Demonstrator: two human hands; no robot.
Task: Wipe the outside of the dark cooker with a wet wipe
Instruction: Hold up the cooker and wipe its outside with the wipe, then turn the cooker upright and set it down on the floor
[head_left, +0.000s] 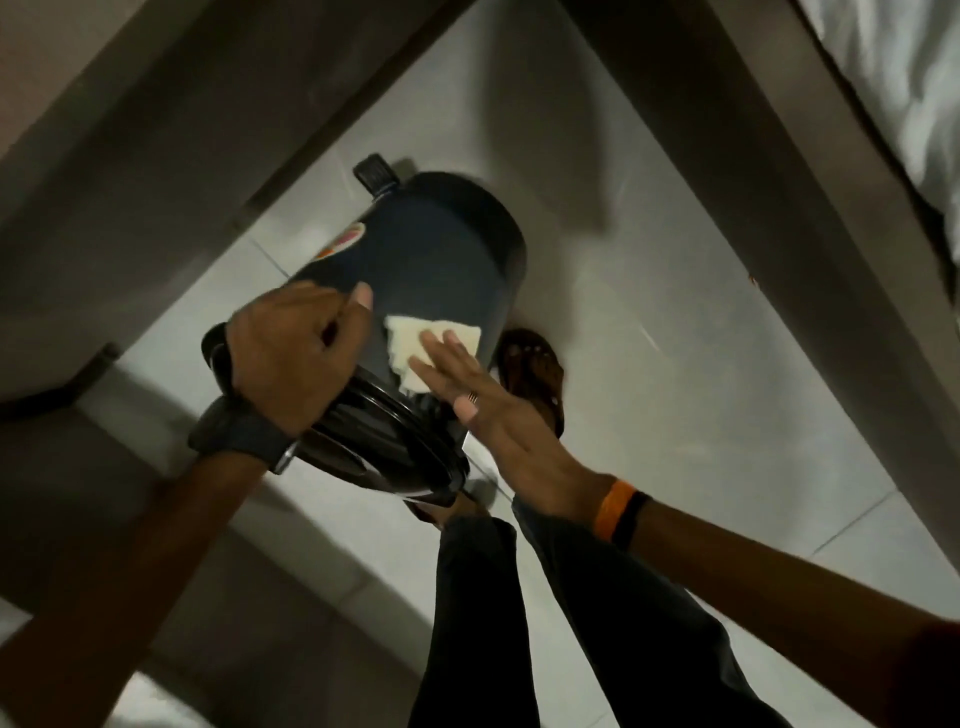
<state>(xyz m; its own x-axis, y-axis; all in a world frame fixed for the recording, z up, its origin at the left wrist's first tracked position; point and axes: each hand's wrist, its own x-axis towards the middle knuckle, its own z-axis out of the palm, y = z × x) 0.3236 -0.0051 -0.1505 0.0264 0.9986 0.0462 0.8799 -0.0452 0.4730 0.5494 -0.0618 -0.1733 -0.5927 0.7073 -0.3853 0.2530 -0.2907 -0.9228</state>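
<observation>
Nearest, the left hand (291, 358) is clenched over the rim and lid end of the dark cooker (415, 291), holding it tilted above the floor (675, 364). The right hand (467, 384) lies flat and unclenched, pressing the wet wipe (415, 345) against the cooker's side. Firm, overlapping strokes, turning the body, would likely cover the wall evenly. The cooker's inside is hidden; its contents cannot be told.
</observation>
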